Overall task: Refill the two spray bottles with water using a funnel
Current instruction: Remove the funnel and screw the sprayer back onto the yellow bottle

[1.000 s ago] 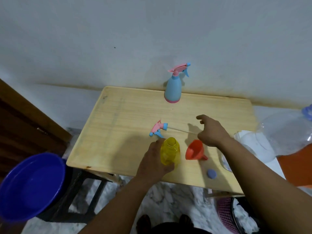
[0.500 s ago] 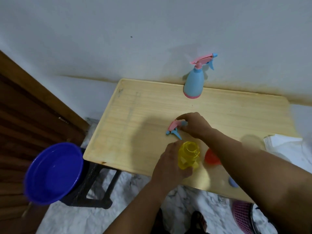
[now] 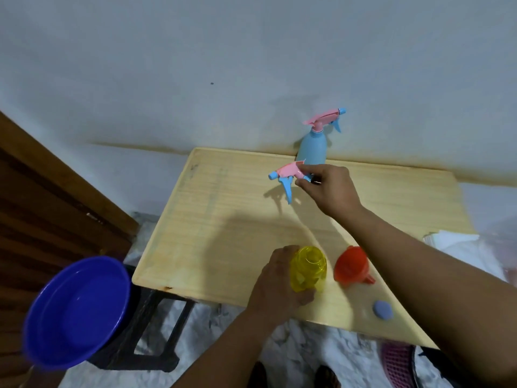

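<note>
Two spray bottles sit on the wooden surface point(image 3: 223, 219), and only one is opened so far. That yellow bottle point(image 3: 308, 268) stands uncapped near the front edge, at about 6 o'clock on the surface, with the left hand point(image 3: 279, 287) wrapped round its side in a steadying grip. Its pink and blue trigger head point(image 3: 289, 176) is held up clear of the wood by the right hand point(image 3: 330, 191), pinched between thumb and fingertips near the collar, toward 12 o'clock. Just behind it, against the wall, the blue bottle point(image 3: 312, 149) stands upright with its own sprayer screwed on.

The step in hand looks like the uncapping stage: the head is off the yellow bottle and needs a resting place, probably somewhere toward the far side, away from the pouring spot. The orange funnel point(image 3: 351, 268) lies tipped on its side just beside the yellow bottle, at roughly 3 o'clock from it, partly under the right forearm.

Next, I judge, the right hand must put the trigger head down, then lift the funnel and seat its spout in the open neck while the left hand keeps the bottle from tipping. A small blue cap point(image 3: 382, 310) lies near the front right corner, and a blue basin point(image 3: 75, 309) sits off the surface at 8 o'clock; whether it holds water I cannot tell
</note>
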